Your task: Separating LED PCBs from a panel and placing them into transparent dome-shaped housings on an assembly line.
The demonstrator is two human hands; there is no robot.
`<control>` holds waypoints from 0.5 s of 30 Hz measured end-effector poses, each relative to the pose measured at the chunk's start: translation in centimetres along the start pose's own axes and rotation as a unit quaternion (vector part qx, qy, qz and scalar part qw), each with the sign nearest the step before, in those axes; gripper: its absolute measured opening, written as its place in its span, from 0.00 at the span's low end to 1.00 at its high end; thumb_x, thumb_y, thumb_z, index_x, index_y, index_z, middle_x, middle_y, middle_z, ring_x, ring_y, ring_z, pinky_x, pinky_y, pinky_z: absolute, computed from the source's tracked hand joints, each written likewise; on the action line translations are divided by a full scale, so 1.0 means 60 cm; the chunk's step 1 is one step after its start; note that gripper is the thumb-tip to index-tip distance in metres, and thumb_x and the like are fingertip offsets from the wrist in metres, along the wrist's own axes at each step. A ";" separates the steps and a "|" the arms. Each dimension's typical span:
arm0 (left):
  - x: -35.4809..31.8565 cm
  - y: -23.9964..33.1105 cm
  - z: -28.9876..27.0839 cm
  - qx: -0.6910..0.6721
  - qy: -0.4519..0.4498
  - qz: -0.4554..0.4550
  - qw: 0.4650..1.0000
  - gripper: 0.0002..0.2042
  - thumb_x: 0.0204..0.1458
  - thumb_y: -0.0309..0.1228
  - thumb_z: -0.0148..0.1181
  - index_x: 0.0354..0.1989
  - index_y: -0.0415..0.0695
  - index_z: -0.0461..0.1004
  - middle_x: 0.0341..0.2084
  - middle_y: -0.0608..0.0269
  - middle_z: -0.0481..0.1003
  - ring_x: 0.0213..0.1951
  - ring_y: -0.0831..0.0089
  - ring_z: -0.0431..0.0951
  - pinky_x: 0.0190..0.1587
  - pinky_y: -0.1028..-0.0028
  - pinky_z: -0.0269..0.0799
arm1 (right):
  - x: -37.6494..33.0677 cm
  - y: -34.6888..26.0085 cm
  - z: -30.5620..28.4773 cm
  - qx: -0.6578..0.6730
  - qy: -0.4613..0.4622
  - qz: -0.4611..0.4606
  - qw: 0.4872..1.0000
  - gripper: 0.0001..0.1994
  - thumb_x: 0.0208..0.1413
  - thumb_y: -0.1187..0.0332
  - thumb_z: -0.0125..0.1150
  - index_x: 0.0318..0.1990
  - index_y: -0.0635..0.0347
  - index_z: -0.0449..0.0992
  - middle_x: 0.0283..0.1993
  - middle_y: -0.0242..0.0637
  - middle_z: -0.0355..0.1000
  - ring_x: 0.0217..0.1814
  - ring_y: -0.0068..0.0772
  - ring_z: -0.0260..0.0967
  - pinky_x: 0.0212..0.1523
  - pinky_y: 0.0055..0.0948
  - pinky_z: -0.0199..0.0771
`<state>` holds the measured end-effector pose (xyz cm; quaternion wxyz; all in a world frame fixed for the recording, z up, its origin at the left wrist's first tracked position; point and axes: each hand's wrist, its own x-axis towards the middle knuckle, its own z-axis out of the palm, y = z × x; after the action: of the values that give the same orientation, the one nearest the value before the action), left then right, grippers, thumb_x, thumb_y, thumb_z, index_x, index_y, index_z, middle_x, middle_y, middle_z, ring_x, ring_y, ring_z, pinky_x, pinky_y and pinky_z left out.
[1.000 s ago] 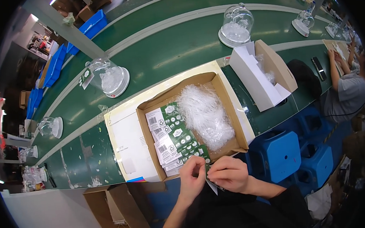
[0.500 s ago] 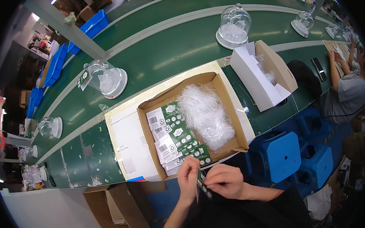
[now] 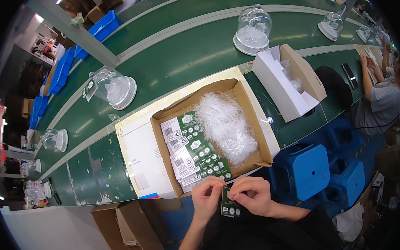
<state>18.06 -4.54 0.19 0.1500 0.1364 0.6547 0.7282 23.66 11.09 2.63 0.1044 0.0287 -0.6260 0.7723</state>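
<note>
My left hand and my right hand are pinched close together in front of my body, over the near edge of the bench. Between them hangs a dark green hang tag with white printing, held near its top edge; any thread in my fingertips is too small to make out. Just beyond my hands sits a shallow cardboard box. In its left part lie several green and white hang tags, overlapping. A tangled heap of thin clear plastic strings fills its right part.
Clear bell-shaped domes on white bases, such as one at the left and one at the back, stand along the green conveyor. An open white carton is right of the box. Blue stools and a co-worker are farther right.
The hang tag has turned from edge-on to face-on, and my fingertips have moved to its top. The nearer domes have shifted slightly left along the conveyor.
</note>
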 end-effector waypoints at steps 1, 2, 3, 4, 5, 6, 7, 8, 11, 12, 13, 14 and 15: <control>-0.001 -0.001 -0.004 0.000 0.000 0.000 1.000 0.08 0.59 0.22 0.55 0.27 0.34 0.73 0.27 0.62 0.75 0.26 0.82 0.71 0.27 0.83 0.65 | 0.002 0.001 -0.001 0.000 0.000 0.000 1.000 0.02 0.53 0.80 0.61 0.33 0.70 0.78 0.31 0.44 0.76 0.31 0.31 0.74 0.33 0.25 0.73; -0.003 -0.001 -0.009 -0.028 -0.008 -0.025 0.999 0.06 0.59 0.22 0.55 0.29 0.34 0.73 0.30 0.61 0.75 0.28 0.82 0.73 0.28 0.83 0.66 | 0.005 0.001 -0.003 0.002 0.007 0.002 1.000 0.02 0.54 0.80 0.61 0.34 0.70 0.78 0.31 0.44 0.76 0.31 0.31 0.74 0.33 0.25 0.73; -0.004 -0.001 -0.011 -0.056 -0.016 -0.049 0.997 0.05 0.59 0.22 0.55 0.31 0.35 0.73 0.32 0.60 0.75 0.30 0.81 0.74 0.29 0.84 0.68 | 0.006 0.002 -0.006 0.004 0.015 0.005 1.000 0.02 0.54 0.79 0.61 0.34 0.70 0.78 0.32 0.44 0.76 0.32 0.30 0.73 0.33 0.24 0.73; -0.003 0.000 -0.010 -0.056 -0.017 -0.050 0.997 0.05 0.59 0.22 0.55 0.31 0.35 0.73 0.32 0.60 0.75 0.30 0.81 0.74 0.29 0.84 0.68 | 0.004 0.006 -0.008 0.003 0.015 0.008 1.000 0.03 0.54 0.80 0.61 0.35 0.70 0.77 0.32 0.44 0.76 0.32 0.29 0.73 0.33 0.23 0.72; -0.001 0.001 -0.010 -0.105 -0.024 -0.072 0.992 0.04 0.59 0.23 0.55 0.33 0.35 0.73 0.35 0.59 0.75 0.31 0.80 0.74 0.29 0.83 0.69 | 0.003 0.009 -0.009 0.004 0.016 0.008 1.000 0.03 0.54 0.80 0.61 0.35 0.70 0.77 0.32 0.44 0.76 0.32 0.29 0.73 0.33 0.23 0.72; 0.001 0.002 -0.009 -0.153 -0.032 -0.094 0.983 0.03 0.60 0.23 0.55 0.36 0.36 0.73 0.37 0.58 0.74 0.32 0.80 0.75 0.30 0.83 0.70 | 0.002 0.010 -0.009 0.011 0.017 0.021 1.000 0.03 0.54 0.80 0.61 0.35 0.70 0.77 0.32 0.44 0.76 0.32 0.29 0.73 0.33 0.23 0.72; 0.002 0.002 -0.008 -0.153 -0.032 -0.095 0.983 0.03 0.60 0.23 0.55 0.36 0.36 0.73 0.37 0.58 0.74 0.32 0.80 0.75 0.30 0.83 0.70 | 0.001 0.011 -0.009 0.018 0.019 0.034 0.999 0.03 0.54 0.80 0.61 0.35 0.71 0.77 0.32 0.44 0.75 0.32 0.29 0.73 0.33 0.23 0.72; 0.003 0.002 -0.007 -0.154 -0.042 -0.083 0.984 0.03 0.60 0.24 0.54 0.37 0.36 0.72 0.39 0.56 0.74 0.32 0.79 0.75 0.30 0.82 0.71 | 0.004 0.004 -0.008 0.017 0.014 0.041 0.999 0.03 0.54 0.80 0.60 0.36 0.71 0.77 0.32 0.43 0.75 0.33 0.28 0.73 0.34 0.23 0.73; 0.005 -0.001 0.001 -0.167 -0.038 -0.065 0.983 0.04 0.61 0.24 0.53 0.39 0.36 0.69 0.40 0.54 0.74 0.32 0.78 0.75 0.29 0.81 0.72 | 0.002 0.003 0.002 0.071 0.047 0.058 0.995 0.03 0.56 0.80 0.59 0.37 0.71 0.77 0.32 0.43 0.75 0.33 0.27 0.73 0.35 0.23 0.75; 0.004 -0.002 0.003 -0.180 -0.026 -0.060 0.981 0.04 0.62 0.24 0.52 0.39 0.37 0.68 0.40 0.54 0.74 0.32 0.78 0.75 0.29 0.82 0.71 | 0.001 0.004 0.003 0.072 0.047 0.058 0.995 0.03 0.56 0.80 0.59 0.37 0.71 0.77 0.32 0.43 0.75 0.33 0.27 0.73 0.35 0.23 0.75; 0.005 -0.001 0.007 -0.180 -0.025 -0.060 0.982 0.04 0.62 0.24 0.52 0.39 0.37 0.68 0.40 0.54 0.74 0.32 0.78 0.75 0.29 0.82 0.71 | -0.001 0.007 0.003 0.083 0.047 0.077 0.992 0.03 0.57 0.80 0.58 0.37 0.71 0.76 0.33 0.42 0.75 0.33 0.26 0.73 0.35 0.23 0.75; 0.007 0.003 0.013 -0.186 -0.005 -0.057 0.981 0.06 0.62 0.27 0.53 0.40 0.38 0.67 0.38 0.53 0.74 0.28 0.79 0.73 0.27 0.82 0.69 | -0.002 0.008 0.002 0.092 0.049 0.096 0.990 0.04 0.58 0.79 0.57 0.37 0.71 0.76 0.33 0.42 0.75 0.33 0.26 0.74 0.36 0.23 0.76; 0.008 0.005 0.016 -0.193 0.015 -0.054 0.980 0.08 0.62 0.30 0.54 0.40 0.39 0.65 0.36 0.53 0.74 0.25 0.80 0.71 0.25 0.82 0.67 | -0.003 0.011 0.001 0.091 0.051 0.096 0.990 0.04 0.58 0.79 0.57 0.37 0.71 0.76 0.33 0.42 0.75 0.33 0.26 0.74 0.36 0.23 0.76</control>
<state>17.99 -3.51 0.62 0.2032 0.0586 0.5105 0.8335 23.71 10.89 1.95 0.0584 -0.0612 -0.5470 0.8328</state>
